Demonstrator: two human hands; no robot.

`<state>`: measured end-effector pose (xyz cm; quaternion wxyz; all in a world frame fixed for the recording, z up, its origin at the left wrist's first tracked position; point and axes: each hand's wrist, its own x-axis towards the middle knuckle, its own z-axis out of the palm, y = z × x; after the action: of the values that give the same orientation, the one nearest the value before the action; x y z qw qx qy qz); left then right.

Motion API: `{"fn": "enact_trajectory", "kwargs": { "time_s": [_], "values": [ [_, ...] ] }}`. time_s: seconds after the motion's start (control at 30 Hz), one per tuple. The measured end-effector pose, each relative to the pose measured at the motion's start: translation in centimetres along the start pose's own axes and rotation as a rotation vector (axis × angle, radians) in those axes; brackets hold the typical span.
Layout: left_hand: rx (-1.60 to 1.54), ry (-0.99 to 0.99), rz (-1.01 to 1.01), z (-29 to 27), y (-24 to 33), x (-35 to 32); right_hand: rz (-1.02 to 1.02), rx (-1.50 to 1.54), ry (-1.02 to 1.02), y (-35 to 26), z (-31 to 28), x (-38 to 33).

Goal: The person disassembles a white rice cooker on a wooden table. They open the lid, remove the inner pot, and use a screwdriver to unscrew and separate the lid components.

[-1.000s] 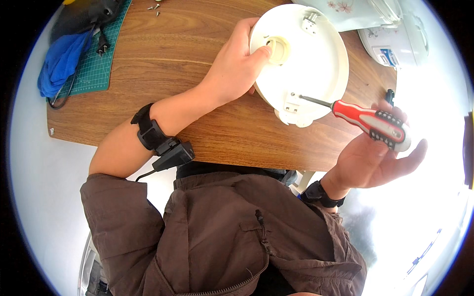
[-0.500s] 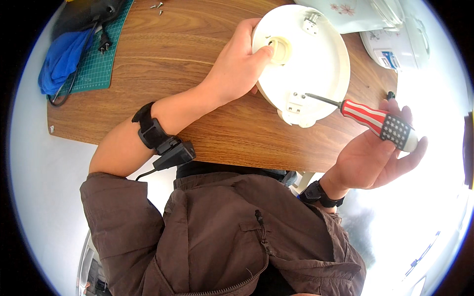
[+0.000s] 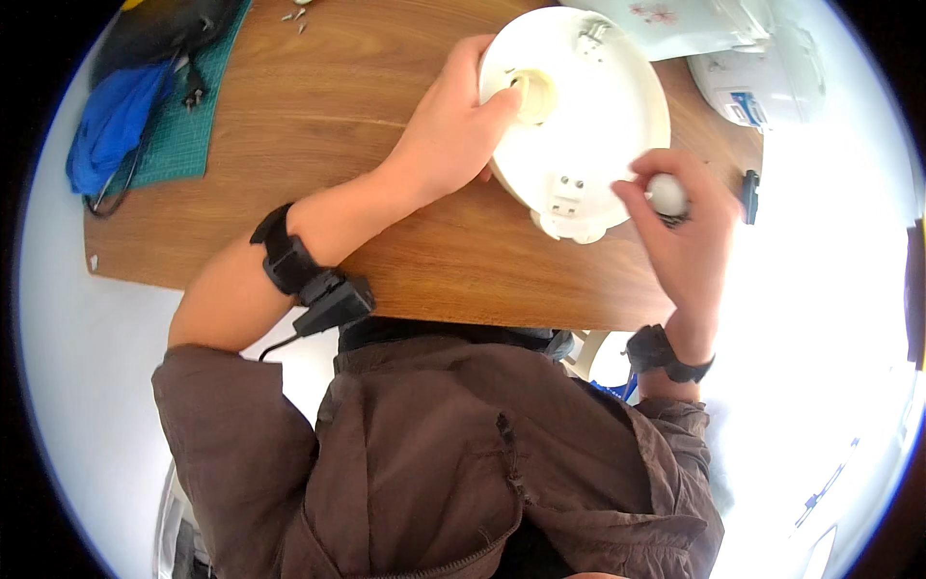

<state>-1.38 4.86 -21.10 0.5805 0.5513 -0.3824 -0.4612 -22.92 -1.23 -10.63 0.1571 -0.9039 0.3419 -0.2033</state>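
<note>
A round white lamp base (image 3: 603, 125) is tilted up over the wooden table, with my left hand (image 3: 446, 135) gripping its left edge. My left thumb presses beside the cream bulb socket (image 3: 538, 96). On the base's near side is a small white terminal block (image 3: 565, 193) with two screw heads, and another metal-and-white fitting (image 3: 591, 37) is at the far rim. My right hand (image 3: 690, 232) is curled around the screwdriver (image 3: 667, 196), just right of the base. Only the handle's pale rounded end and a bit of its dark part show; the shaft is hidden.
On the left of the wooden table (image 3: 318, 87) lie a green cutting mat (image 3: 164, 164), a blue cloth (image 3: 111, 125) and a black plug (image 3: 195, 92) on a cord. Several small screws (image 3: 300, 13) lie at the far edge. A white container (image 3: 752, 82) stands back right.
My right hand has moved left toward the base and turned over, closing round the screwdriver. The tool has swung from lying flat to end-on. My left hand still holds the base.
</note>
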Motion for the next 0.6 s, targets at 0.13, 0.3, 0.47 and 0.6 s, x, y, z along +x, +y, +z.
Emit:
{"fn": "enact_trajectory", "kwargs": {
  "time_s": [0.13,0.3,0.47,0.6],
  "values": [
    [-0.002,0.002,-0.009,0.3,0.5,-0.3,0.098,-0.037,-0.157,0.4,0.8,-0.1],
    [-0.008,-0.011,-0.001,0.3,0.1,-0.3,0.142,0.010,-0.187,0.1,1.8,-0.3],
    [-0.027,-0.024,0.012,0.2,0.2,-0.3,0.113,-0.027,-0.158,0.1,2.7,-0.6],
    [-0.013,-0.021,0.016,0.1,0.3,-0.2,0.051,-0.056,-0.125,0.3,2.9,-0.8]
  ]
}}
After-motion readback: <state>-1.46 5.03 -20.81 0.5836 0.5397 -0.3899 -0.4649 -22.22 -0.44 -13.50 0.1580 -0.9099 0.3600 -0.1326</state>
